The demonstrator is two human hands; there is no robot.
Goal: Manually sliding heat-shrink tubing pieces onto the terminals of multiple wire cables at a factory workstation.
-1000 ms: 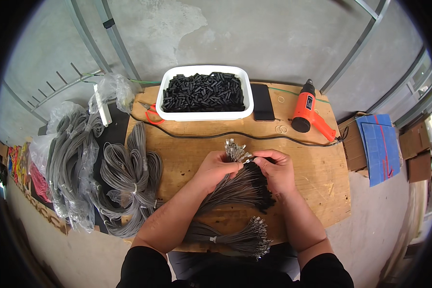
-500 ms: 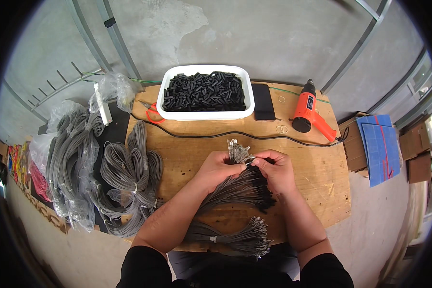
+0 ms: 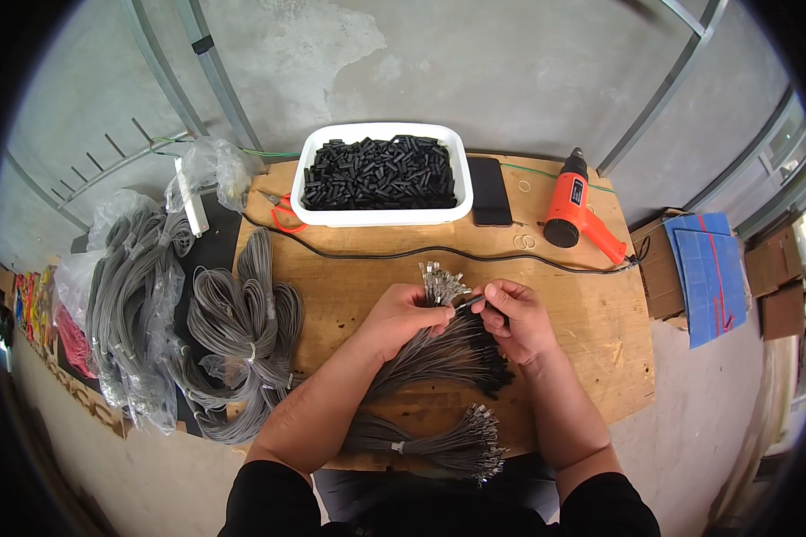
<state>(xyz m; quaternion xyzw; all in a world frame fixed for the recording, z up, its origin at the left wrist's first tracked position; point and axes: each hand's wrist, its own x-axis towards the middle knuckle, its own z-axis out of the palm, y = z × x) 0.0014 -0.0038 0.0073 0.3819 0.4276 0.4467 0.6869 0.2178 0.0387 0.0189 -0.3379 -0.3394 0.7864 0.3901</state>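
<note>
My left hand [image 3: 401, 320] is closed at the middle of the table, thumb and forefinger pinching the end of a grey cable. Metal-tipped cable ends [image 3: 443, 285] stick up just beyond those fingers. My right hand [image 3: 521, 324] pinches a small black sleeve [image 3: 471, 302] between thumb and forefinger, in line with the pinched cable end. Beneath both hands fans out a bundle of grey cables [image 3: 412, 362], many with black sleeves [image 3: 493, 365] on their right-hand ends. Closer to me lies another tied cable bundle [image 3: 439, 445] with bare metal terminals.
A white tub [image 3: 381, 217] of black sleeves stands at the back, beside a dark phone [image 3: 491, 192]. An orange heat gun [image 3: 571, 208] lies at right, red-handled pliers [image 3: 282, 213] at left. A black cord [image 3: 394, 254] crosses the table [image 3: 591, 358]. Coiled cables [image 3: 242, 322] fill the left side.
My right hand has shifted slightly right and turned, so more of the black sleeve shows between the hands. My left hand has hardly moved.
</note>
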